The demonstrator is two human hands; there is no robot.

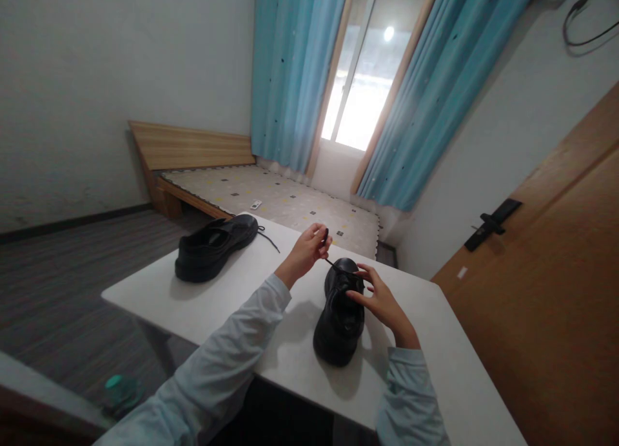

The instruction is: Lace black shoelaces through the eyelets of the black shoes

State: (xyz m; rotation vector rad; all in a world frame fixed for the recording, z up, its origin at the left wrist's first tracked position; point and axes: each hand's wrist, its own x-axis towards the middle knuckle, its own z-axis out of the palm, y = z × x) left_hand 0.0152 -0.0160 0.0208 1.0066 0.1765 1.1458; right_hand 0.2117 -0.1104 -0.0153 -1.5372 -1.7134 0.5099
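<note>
A black lace-up shoe (337,333) stands on the white table (285,362) in front of me, its toe pointing away. My left hand (309,245), left of the toe and raised above the table, pinches a black shoelace (331,263) that stretches taut to the shoe. On the shoe's right side my right hand (377,296) has its thumb and fingers curved around the lacing area. What its fingertips grip, if anything, is too small to make out. The other black shoe (207,249) rests on the table's left part with its lace trailing to the right.
Beyond the table is a bed (309,204) with a patterned mattress and a white remote (256,205) on it. A wooden door (546,291) closes in on the right. A bottle with a green cap (116,383) stands low at the left. Blue curtains (297,72) flank the window.
</note>
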